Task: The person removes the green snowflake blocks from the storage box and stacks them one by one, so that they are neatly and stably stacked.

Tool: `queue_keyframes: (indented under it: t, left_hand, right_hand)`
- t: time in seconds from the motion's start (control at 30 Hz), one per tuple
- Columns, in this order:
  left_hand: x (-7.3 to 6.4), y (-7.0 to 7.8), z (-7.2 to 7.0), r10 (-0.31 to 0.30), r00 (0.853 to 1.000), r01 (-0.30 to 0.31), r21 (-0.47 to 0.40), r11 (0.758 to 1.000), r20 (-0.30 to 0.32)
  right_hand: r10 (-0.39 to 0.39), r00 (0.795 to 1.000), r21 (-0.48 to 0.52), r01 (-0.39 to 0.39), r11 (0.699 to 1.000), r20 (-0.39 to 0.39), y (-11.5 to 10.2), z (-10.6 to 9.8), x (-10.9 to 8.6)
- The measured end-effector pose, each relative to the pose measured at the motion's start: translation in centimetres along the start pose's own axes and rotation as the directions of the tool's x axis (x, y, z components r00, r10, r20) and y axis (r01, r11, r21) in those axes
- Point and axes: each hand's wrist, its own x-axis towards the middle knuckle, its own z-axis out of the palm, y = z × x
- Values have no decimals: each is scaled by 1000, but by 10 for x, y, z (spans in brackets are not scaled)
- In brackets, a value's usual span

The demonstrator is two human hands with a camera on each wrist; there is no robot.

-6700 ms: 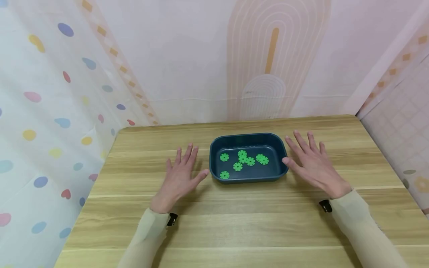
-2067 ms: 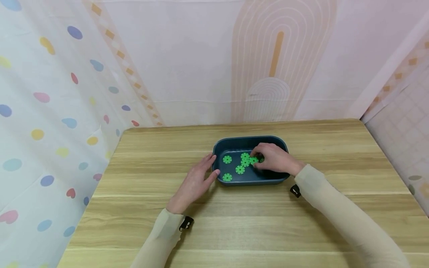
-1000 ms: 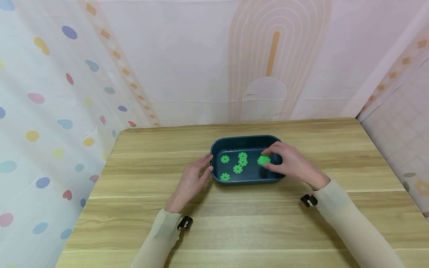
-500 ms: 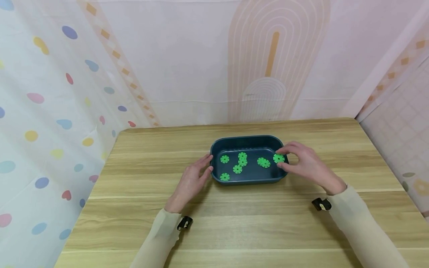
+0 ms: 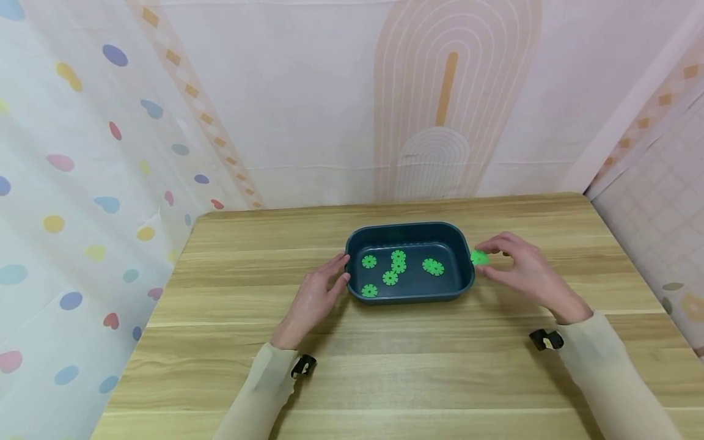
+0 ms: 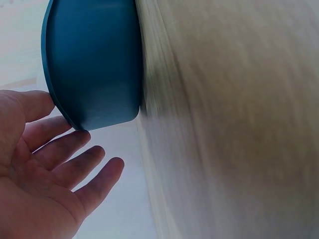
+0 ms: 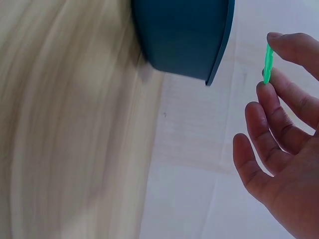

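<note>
A dark teal bin [image 5: 409, 299] stands on the table with several green notched interlocking discs [image 5: 390, 278] flat on its floor; some overlap. Just past the bin's right rim, my right hand [image 5: 528, 272] pinches one green interlocking disc [image 5: 480, 257] between thumb and fingertips. The right wrist view shows this disc [image 7: 268, 63] edge-on, with the other fingers loosely bent below it. At the bin's left end my left hand [image 5: 313, 299] touches the rim with thumb and fingertips. Its fingers [image 6: 102, 185] look relaxed and spread in the left wrist view.
The wooden table [image 5: 352, 373] ends at a printed cloth backdrop [image 5: 308, 110] behind the bin. Another spotted cloth [image 5: 82, 263] hangs along the left side. Black bands [image 5: 304, 366] sit at both wrists.
From reaching into the bin, my right hand has lifted one green interlocking disc and moved right, out over the rim. My left hand came to the bin's left end earlier and stays there.
</note>
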Motion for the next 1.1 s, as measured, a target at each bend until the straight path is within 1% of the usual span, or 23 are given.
queue_keyframes:
  t: [0.23,0.33,0.57,0.77,0.93,1.1]
  left_hand:
    - [1,-1,0,40,999,-40,-4,999,-21]
    - [1,0,0,39,999,-39,-5,999,-19]
    - [2,0,1,37,999,-37,-2,999,-11]
    - [2,0,2,35,999,-34,5,999,-9]
    - [1,-1,2,45,999,-45,6,999,-22]
    - [0,-1,1,46,999,-46,6,999,-24]
  right_hand:
    - [83,996,-6,-83,997,25,5,-5,-8]
    - [92,995,-16,-92,996,28,9,-5,-10]
    - [80,996,-27,-79,996,31,20,-7,-15]
    - [88,995,-39,-86,996,49,28,-7,-17]
    - [103,992,-43,-100,994,75,33,-8,-16]
    - [138,983,-38,-134,990,124,37,-9,-14]
